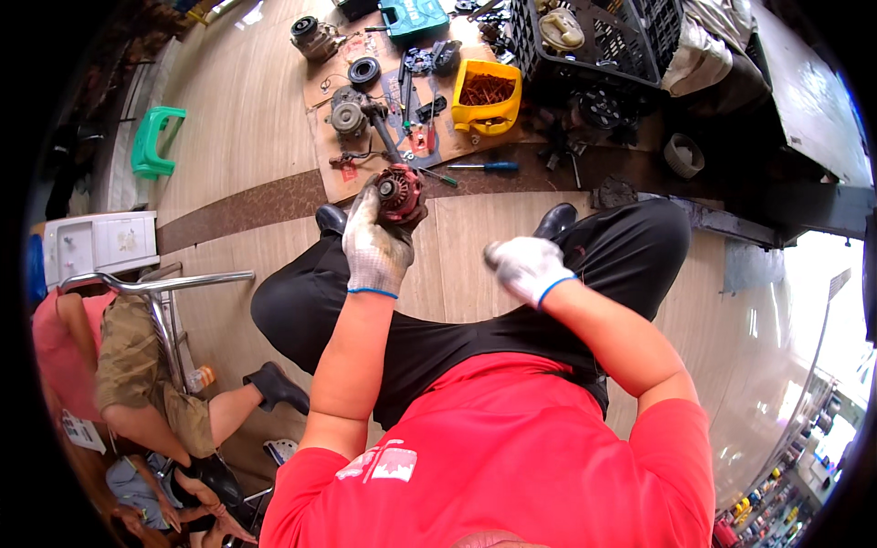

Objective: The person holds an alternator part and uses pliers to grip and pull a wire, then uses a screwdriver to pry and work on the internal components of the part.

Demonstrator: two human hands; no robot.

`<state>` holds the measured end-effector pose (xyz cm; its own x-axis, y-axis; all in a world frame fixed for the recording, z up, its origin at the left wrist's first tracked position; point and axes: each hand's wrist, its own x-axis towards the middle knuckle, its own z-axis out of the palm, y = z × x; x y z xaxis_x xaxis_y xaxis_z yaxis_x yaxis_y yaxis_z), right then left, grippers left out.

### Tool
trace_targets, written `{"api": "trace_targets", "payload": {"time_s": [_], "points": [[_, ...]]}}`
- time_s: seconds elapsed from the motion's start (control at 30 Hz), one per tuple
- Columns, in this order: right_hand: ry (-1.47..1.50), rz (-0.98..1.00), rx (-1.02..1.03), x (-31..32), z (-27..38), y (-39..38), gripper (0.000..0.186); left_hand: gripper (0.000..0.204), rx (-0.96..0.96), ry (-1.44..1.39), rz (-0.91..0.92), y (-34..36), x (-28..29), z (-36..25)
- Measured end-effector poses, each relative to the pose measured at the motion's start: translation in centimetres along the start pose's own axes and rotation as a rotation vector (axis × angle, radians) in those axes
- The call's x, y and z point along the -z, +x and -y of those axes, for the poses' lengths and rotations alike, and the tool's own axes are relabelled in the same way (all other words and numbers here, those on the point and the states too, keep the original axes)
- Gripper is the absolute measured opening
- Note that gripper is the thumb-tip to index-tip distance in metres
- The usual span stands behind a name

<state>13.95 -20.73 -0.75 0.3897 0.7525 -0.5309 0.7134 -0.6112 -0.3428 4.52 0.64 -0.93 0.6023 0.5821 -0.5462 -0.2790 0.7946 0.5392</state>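
My left hand (376,245), in a dirty white glove with a blue cuff, is closed around a round motor part (398,192) with reddish windings and dark fins about a central hub. It is held up in front of my left knee, over the near edge of the cardboard. My right hand (530,268), in a matching glove, hangs apart from it before my right thigh. Its fingers are curled in, and whatever they may hold is hidden. Beyond the motor part lie a hammer (382,128) and a metal pulley unit (348,117).
On the cardboard stand a yellow cut-open container (489,117) of copper-coloured pieces, a teal case (413,18) and a black ring (364,71). A blue-handled screwdriver (498,166) lies nearer. A black crate (585,68) is at far right, a green stool (155,142) at left. Other people sit lower left.
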Motion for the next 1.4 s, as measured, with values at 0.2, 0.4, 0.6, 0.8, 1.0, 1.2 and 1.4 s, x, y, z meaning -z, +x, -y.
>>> {"api": "trace_targets", "payload": {"time_s": [0.2, 0.4, 0.6, 0.8, 1.0, 1.2, 1.4], "points": [[0.421, -0.373, -0.265, 1.0, -12.9, 5.7, 0.029, 0.031, 0.160, 0.048, 0.024, -0.3, -0.5, 0.3], [0.145, -0.557, -0.283, 13.5, -6.8, 1.3, 0.034, 0.027, 0.053, 0.295, 0.034, -0.5, -0.5, 0.3], [0.111, -0.778, 0.010, 15.0, -2.7, -6.5, 0.023, 0.024, -0.160, 0.425, 0.035, 0.5, 0.7, 0.5], [0.049, -0.239, 0.029, 10.2, -0.3, -16.8, 0.020, 0.023, -0.180, 0.194, -0.119, 1.0, 0.6, 0.7], [-0.177, -0.349, -0.499, -2.3, -12.4, -31.3, 0.021, 0.030, -0.129, 0.223, -0.014, 1.0, 0.7, 1.1], [-0.460, 0.177, -1.213, -18.8, -16.3, -61.2, 0.018, 0.027, -0.005, 0.207, 0.131, 1.4, 0.8, 2.7], [-0.441, 0.678, -1.767, -28.5, 1.4, -77.5, 0.022, 0.037, 0.104, 0.259, 0.236, 5.2, 5.3, -0.4]]}}
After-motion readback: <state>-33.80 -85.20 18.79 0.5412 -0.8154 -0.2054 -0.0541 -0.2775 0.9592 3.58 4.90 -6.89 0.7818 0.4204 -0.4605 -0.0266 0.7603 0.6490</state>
